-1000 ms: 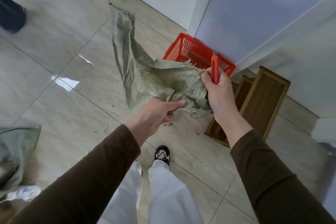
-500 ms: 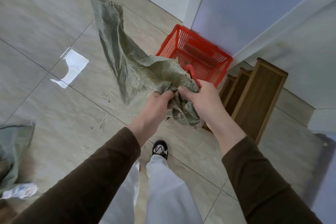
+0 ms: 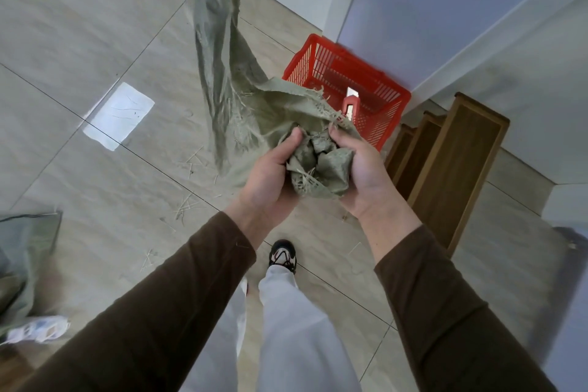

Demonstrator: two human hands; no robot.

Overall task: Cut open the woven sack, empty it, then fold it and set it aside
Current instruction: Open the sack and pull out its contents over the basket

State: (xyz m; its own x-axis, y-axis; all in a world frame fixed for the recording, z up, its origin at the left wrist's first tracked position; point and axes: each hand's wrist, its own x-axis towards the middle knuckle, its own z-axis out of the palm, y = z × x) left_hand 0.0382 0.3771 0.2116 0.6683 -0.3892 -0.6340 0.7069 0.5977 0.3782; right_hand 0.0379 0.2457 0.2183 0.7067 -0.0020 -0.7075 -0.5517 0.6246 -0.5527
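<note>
A green woven sack (image 3: 241, 105) with frayed edges hangs in front of me over the tiled floor. Its near end is crumpled into a wad between my hands, and its long free end trails up and away to the left. My left hand (image 3: 270, 175) grips the wad from the left, and my right hand (image 3: 362, 169) cups it from the right. The end of a red utility knife (image 3: 350, 104) sticks up just beyond my right fingers. The sack hides whether that hand holds the knife.
A red plastic basket (image 3: 381, 124) stands against the wall ahead. Nested wooden trays (image 3: 458, 169) lie on the floor to the right. Another green sack (image 3: 25, 258) and a small packet (image 3: 38, 328) lie at the left edge. Loose straw (image 3: 187, 207) litters the tiles near my shoe (image 3: 283, 256).
My hands have come together and bunched the sack's near end into a wad. The red knife, upright in my right hand before, now shows only its end above the sack.
</note>
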